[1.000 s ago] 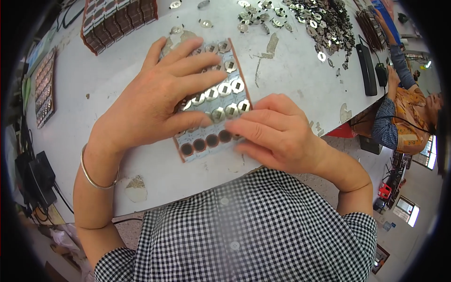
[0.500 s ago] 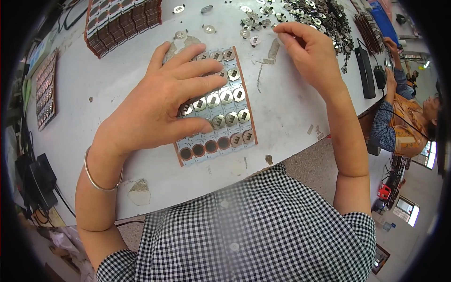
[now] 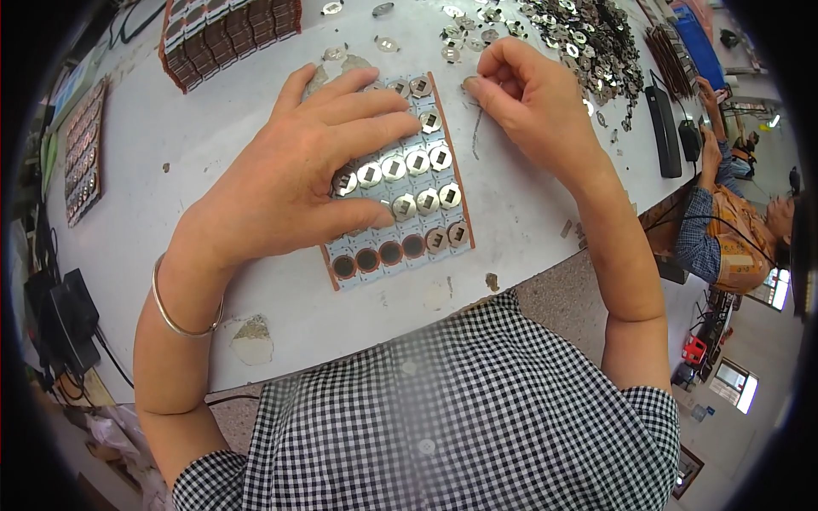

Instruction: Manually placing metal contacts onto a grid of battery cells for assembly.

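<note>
Clip placement seems in hand: left hand (image 3: 285,162) splayed, grip slack, on the panel (image 3: 409,182), right hand (image 3: 537,111) pinching a likely clip (image 3: 469,84) at one o'clock, needing alignment over dark circles (image 3: 390,253) at six.

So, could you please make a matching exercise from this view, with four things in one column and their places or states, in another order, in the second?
Things:
1. Left hand
2. Right hand
3. Clip pile
4. Stack

Places or states:
A. Heaped near the picture's upper right
B. Fingers spread over the board
C. Brown, at the picture's upper left
D. Fingers curled, to the right of the board

Right pairs: 1-B, 2-D, 3-A, 4-C
</note>
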Action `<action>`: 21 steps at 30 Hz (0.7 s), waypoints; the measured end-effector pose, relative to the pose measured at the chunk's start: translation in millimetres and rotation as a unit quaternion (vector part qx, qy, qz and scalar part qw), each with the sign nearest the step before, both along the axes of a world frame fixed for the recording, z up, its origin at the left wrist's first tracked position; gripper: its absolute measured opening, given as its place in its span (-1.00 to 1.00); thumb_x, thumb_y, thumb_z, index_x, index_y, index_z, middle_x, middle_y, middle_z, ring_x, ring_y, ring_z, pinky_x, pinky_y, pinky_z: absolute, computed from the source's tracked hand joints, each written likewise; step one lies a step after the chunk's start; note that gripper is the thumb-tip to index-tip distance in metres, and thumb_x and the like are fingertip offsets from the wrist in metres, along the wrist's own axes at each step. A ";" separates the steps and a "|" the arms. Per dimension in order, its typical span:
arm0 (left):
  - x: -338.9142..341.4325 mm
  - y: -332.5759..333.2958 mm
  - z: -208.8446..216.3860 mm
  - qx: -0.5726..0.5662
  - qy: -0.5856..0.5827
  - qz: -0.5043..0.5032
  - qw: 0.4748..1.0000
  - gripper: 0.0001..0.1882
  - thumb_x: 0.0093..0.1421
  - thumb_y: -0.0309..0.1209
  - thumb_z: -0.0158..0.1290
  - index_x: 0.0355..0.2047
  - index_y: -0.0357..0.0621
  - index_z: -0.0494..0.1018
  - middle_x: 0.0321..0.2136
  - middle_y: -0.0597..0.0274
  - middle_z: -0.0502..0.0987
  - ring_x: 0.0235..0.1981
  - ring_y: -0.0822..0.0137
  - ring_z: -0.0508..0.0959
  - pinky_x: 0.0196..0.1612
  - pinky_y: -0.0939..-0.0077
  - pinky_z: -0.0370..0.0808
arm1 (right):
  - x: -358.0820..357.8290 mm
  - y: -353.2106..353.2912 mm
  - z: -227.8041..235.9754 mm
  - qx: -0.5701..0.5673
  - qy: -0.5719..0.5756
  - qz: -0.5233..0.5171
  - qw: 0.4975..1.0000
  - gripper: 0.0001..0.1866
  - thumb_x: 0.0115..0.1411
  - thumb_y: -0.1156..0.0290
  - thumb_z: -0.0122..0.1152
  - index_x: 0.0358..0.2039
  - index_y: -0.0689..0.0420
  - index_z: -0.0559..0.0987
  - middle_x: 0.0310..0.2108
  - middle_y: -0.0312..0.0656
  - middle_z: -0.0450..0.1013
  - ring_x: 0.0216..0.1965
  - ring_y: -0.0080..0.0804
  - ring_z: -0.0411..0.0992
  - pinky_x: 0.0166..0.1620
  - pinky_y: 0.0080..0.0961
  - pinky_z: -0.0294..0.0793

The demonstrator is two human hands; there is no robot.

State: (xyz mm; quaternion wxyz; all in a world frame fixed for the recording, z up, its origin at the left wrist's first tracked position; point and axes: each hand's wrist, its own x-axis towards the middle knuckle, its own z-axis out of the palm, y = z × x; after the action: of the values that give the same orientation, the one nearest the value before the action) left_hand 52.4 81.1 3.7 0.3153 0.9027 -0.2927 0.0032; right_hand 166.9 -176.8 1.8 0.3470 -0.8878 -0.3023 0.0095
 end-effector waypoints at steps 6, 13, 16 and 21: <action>-2.4 1.3 -3.3 -0.009 -0.008 0.016 1.000 -0.18 -0.11 -0.26 0.44 0.22 -0.12 0.48 0.27 0.05 0.41 0.42 -0.08 0.25 0.46 -0.24 -0.09 | -2.2 -22.7 11.6 -0.084 -0.073 0.057 0.992 -0.86 0.22 0.48 0.35 -0.21 0.18 0.63 -0.44 -0.34 0.53 -0.42 -0.65 0.42 -0.33 -0.63 0.43; -2.4 -1.2 -4.1 0.002 -0.012 0.026 1.000 -0.19 -0.07 -0.23 0.43 0.22 -0.20 0.46 0.29 0.01 0.38 0.43 -0.05 0.22 0.48 -0.20 -0.10 | -9.9 -33.7 18.1 -0.125 -0.069 0.062 0.988 -0.86 0.21 0.53 0.29 -0.20 0.18 0.65 -0.37 -0.33 0.54 -0.43 -0.59 0.39 -0.31 -0.58 0.40; -3.2 -1.6 -7.8 0.008 -0.022 0.038 0.999 -0.19 -0.05 -0.22 0.42 0.21 -0.24 0.45 0.29 -0.01 0.38 0.42 -0.06 0.23 0.49 -0.19 -0.10 | -21.3 -29.2 31.1 -0.122 -0.046 0.074 0.989 -0.83 0.21 0.56 0.28 -0.17 0.17 0.66 -0.38 -0.37 0.53 -0.42 -0.65 0.39 -0.32 -0.60 0.38; -3.9 -1.5 -12.7 -0.003 -0.037 0.047 0.998 -0.21 -0.04 -0.22 0.42 0.19 -0.27 0.46 0.28 -0.04 0.39 0.41 -0.07 0.24 0.49 -0.12 -0.07 | -61.6 -11.2 48.0 0.006 0.158 0.092 0.983 -0.81 0.23 0.62 0.28 -0.15 0.19 0.67 -0.35 -0.38 0.56 -0.34 -0.70 0.47 -0.28 -0.66 0.44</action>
State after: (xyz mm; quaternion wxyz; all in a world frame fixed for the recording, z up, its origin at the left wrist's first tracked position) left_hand 48.6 79.6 -9.0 0.3064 0.9138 -0.2615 0.0525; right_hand 105.3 -187.9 49.8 0.3931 -0.8415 -0.3241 0.1794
